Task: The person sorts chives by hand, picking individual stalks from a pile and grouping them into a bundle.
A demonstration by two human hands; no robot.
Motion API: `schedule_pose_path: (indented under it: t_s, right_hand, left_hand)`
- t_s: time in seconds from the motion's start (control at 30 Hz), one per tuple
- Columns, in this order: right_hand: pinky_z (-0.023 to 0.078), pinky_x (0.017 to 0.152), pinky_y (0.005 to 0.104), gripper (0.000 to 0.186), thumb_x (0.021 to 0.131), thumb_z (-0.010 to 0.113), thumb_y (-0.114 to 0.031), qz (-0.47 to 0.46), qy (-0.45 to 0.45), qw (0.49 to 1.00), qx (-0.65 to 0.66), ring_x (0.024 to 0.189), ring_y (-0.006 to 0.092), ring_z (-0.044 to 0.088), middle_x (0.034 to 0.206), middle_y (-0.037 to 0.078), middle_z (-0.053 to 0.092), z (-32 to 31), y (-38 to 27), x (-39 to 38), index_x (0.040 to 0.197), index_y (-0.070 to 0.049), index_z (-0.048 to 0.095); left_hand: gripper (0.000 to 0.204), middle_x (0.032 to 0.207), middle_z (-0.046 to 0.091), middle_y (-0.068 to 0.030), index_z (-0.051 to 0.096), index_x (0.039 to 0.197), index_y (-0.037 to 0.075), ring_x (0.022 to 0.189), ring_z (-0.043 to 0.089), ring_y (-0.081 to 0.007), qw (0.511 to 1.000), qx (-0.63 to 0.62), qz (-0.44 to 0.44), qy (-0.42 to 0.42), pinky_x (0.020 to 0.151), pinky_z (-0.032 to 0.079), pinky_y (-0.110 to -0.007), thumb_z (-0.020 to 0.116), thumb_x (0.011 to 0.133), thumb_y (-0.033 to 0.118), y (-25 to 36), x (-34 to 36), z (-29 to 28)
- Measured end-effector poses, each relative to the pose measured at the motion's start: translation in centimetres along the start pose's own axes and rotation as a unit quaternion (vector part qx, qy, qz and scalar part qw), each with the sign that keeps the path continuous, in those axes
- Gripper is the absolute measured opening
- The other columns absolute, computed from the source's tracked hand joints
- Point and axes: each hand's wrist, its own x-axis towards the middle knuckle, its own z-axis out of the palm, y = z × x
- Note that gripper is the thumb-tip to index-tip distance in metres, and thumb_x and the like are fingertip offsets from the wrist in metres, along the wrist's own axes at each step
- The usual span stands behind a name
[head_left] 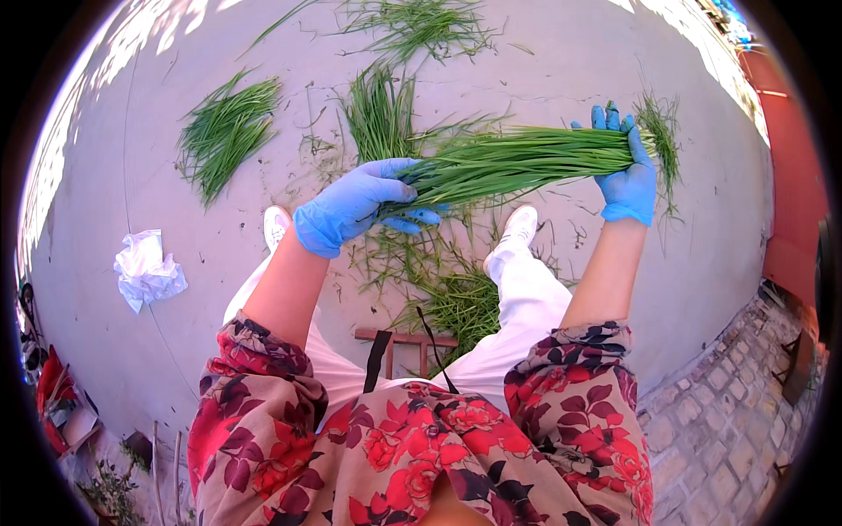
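Note:
A long bundle of green garlic chives [526, 162] stretches level between my two hands, above the concrete floor. My left hand [364, 200], in a blue glove, is closed around the leafy tip end, with some fingers hidden beneath it. At the pale stem end, my right hand [626, 167], gloved in the same blue, cups the bundle with its fingers curled up over it. Below, a standing pile of chives [379, 114] lies just beyond my left hand. Loose cut leaves [456, 298] are heaped between my feet.
Another chive pile [230, 131] lies at the left, one [430, 26] at the far side, and a thin one [660, 131] beyond my right hand. A crumpled white plastic bag [147, 270] rests on the left floor. A low wooden stool [406, 337] shows between my legs.

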Motion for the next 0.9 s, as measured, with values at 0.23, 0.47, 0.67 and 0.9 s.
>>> schedule_pose_path:
  t_s: [0.23,0.47,0.67,0.9]
  right_hand:
    - [0.027,0.098,0.068,0.023,0.093,0.039,-0.018,-0.038,0.03,0.999,0.004,0.121,0.0347,0.042,0.128,0.012,0.046,-1.7,-1.2,0.8,0.113,-0.008,0.045]
    - [0.027,0.098,0.0674,0.022,0.094,0.037,-0.017,-0.033,0.04,0.998,0.028,0.12,0.0344,0.043,0.128,0.011,0.046,-2.9,-1.4,1.9,0.112,-0.008,0.045]
    - [0.028,0.098,0.0653,0.023,0.094,0.036,-0.018,-0.035,0.078,0.994,0.066,0.119,0.0351,0.045,0.126,0.014,0.048,-4.3,-2.5,3.4,0.111,-0.007,0.047]
    - [0.036,0.097,0.0569,0.025,0.093,0.043,-0.019,-0.014,0.043,0.996,-0.078,0.113,0.0337,0.049,0.115,0.015,0.053,1.2,4.0,0.6,0.112,-0.004,0.046]
  left_hand:
    - [0.04,0.114,0.059,-0.0105,0.046,0.127,0.005,0.083,0.063,-0.0108,0.992,0.033,0.028,0.122,0.073,0.053,-0.024,0.043,0.087,0.006,1.2,-0.7,-1.3]
    - [0.037,0.116,0.058,-0.0055,0.047,0.126,0.009,0.088,0.061,-0.0096,0.984,0.025,0.04,0.174,0.074,0.051,-0.024,0.043,0.09,0.009,1.4,-1.0,-1.6]
    - [0.04,0.128,0.048,-0.0044,0.046,0.127,0.011,0.104,0.053,-0.0134,0.928,-0.009,0.095,0.361,0.085,0.043,-0.029,0.05,0.088,0.017,0.9,0.4,-2.3]
    - [0.071,0.136,0.038,-0.016,0.034,0.133,0.002,0.126,0.034,-0.0237,0.746,0.449,0.346,0.349,0.104,0.026,-0.033,0.068,0.077,0.029,-0.1,0.3,-2.6]
